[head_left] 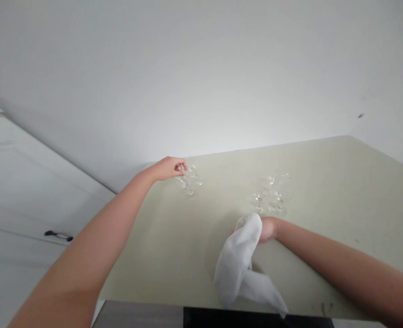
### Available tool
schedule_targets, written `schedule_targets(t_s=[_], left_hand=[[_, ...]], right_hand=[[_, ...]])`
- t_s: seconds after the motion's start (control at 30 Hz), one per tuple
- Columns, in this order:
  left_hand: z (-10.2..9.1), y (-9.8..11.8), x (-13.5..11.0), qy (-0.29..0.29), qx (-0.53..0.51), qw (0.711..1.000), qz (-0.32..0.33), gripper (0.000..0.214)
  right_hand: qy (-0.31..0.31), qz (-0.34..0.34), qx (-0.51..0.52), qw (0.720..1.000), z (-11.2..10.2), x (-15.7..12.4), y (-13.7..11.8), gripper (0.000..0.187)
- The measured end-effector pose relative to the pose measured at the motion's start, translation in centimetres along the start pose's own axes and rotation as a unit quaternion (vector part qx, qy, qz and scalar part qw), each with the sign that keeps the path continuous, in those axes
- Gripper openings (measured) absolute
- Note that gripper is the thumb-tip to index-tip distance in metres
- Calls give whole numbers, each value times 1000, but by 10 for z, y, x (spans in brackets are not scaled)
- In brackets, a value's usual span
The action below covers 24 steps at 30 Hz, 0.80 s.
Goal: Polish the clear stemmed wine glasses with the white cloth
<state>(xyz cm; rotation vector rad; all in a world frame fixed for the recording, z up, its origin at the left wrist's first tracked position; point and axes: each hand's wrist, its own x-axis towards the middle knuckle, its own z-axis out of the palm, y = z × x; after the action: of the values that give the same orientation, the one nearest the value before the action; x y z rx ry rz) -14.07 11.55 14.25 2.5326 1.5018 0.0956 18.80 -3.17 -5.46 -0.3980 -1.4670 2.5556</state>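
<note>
At the far left end of the pale surface (215,182), my left hand (171,168) has its fingers curled closed at a clear stemmed glass (182,182). Another clear glass (192,170) stands right beside it, and the two outlines overlap. A white cloth (237,257) is in my right hand (266,229); it covers most of the fingers and hangs down toward the near edge. Just beyond that hand stands a group of several clear stemmed glasses (276,196).
White walls (239,82) bound the pale surface at the back and right. A white cabinet door (23,196) with a dark handle (58,235) is on the left. Along the near edge lie a grey strip (143,314) and a black panel (222,319).
</note>
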Motion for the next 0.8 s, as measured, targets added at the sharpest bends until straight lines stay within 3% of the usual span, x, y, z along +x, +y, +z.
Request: schedule_targets(t_s=[0.27, 0.4, 0.47, 0.57, 0.63, 0.73, 0.8], left_hand=[[-3, 11, -6, -30, 94, 995, -16, 38], [-20, 23, -14, -74, 116, 990, -45, 55], [-32, 38, -22, -62, 156, 984, -62, 62], [-41, 85, -29, 59, 193, 979, -36, 56], [-33, 129, -24, 115, 150, 979, 73, 46], [-7, 195, -3, 92, 101, 951, 277, 43], [13, 228, 16, 64, 108, 930, 345, 50]], right_hand=[[43, 11, -36, 998, 2, -6, -7, 23], [50, 8, -52, 997, 1, -7, -6, 24], [44, 10, -49, 998, 0, -6, -4, 28], [30, 24, -41, 998, -1, -3, -2, 32], [19, 27, -44, 998, -2, -2, -3, 34], [15, 20, -61, 998, -1, -3, -8, 33], [14, 14, -79, 997, -1, -4, -11, 28]])
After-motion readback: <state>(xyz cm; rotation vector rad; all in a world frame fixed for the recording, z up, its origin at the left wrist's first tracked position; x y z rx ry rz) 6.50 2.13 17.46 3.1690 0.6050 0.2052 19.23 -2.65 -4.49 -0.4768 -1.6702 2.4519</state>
